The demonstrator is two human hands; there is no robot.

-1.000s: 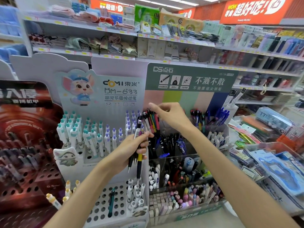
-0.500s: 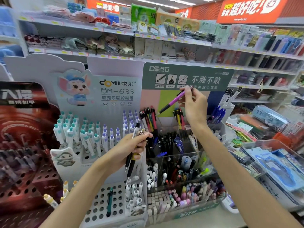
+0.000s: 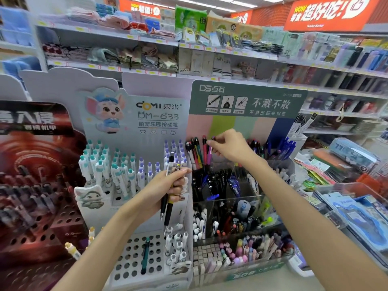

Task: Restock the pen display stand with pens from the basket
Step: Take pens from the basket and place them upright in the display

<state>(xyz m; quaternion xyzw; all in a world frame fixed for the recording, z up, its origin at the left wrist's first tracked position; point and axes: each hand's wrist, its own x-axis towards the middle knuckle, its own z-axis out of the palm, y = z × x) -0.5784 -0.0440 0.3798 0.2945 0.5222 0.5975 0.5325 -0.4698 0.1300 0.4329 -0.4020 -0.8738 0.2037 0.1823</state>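
My left hand [image 3: 168, 189] grips a small bunch of pens [image 3: 169, 198], tips down, in front of the white pen display stand [image 3: 134, 255]. My right hand [image 3: 233, 147] reaches into the top rear compartment of the clear tiered pen display [image 3: 237, 202] and pinches the top of a purple pen [image 3: 210, 153], which stands upright beside red, green and black pens there. The basket is out of view.
A dark red display [image 3: 35, 185] with rows of holes stands at the left. Shelves [image 3: 189, 47] of socks and packaged goods rise behind. Blue packaged items and a clear tray [image 3: 357, 208] crowd the right side.
My right hand carried the purple pen down from in front of the green sign into the top rear compartment, where it now stands upright. My left hand kept its bunch of pens.
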